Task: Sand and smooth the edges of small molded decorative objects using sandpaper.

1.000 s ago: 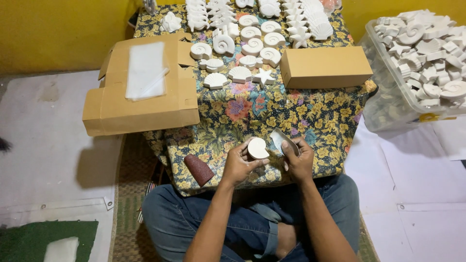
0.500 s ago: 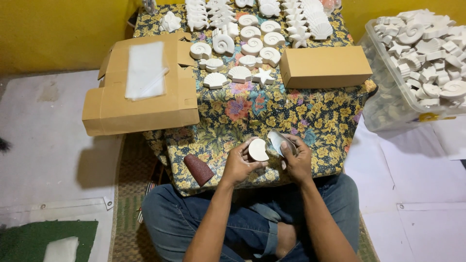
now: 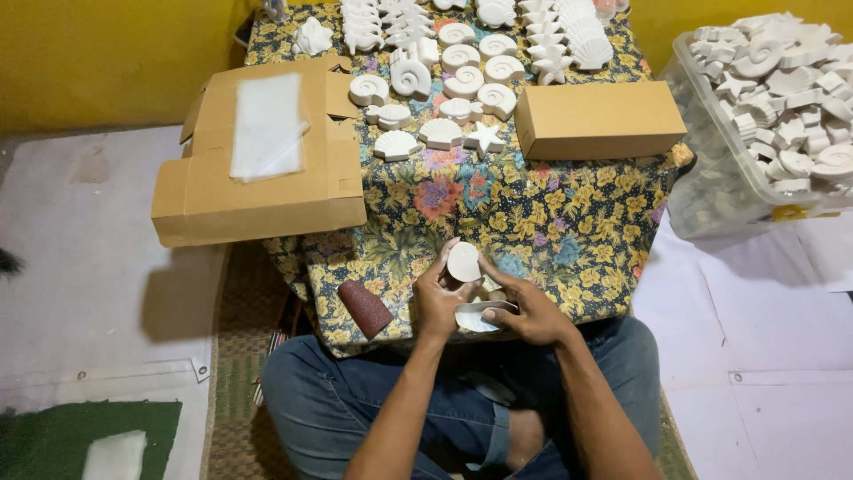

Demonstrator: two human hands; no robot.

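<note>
Here, a low table under a flowered cloth [image 3: 533, 222] fills the middle of the frame; the cloth hides the table itself. An open cardboard box [image 3: 258, 169] lies at the upper left, a sheet of clear plastic film on top of it. At the upper right edge a clear plastic tub [image 3: 711, 178], cut off by the frame, is heaped with white cast shapes. A shut brown carton [image 3: 600, 120] sits on the cloth right of centre. Rows of white plaster shells and stars [image 3: 453, 80] cover the top centre, the farthest ones cut off. A dark red, gritty roll of sandpaper [image 3: 364, 308] lies at the cloth's lower left edge.

Just below centre, the left hand [image 3: 435, 302] closes round a smooth white rounded piece [image 3: 464, 261], fingers curled at its sides and the piece standing above the thumb; its lower part is hidden in the grip. The right hand [image 3: 529, 311], touching the left, presses thumb and fingers on a pale curved scrap [image 3: 475, 316] just below the piece; what this scrap is made of is hard to make out.
</note>
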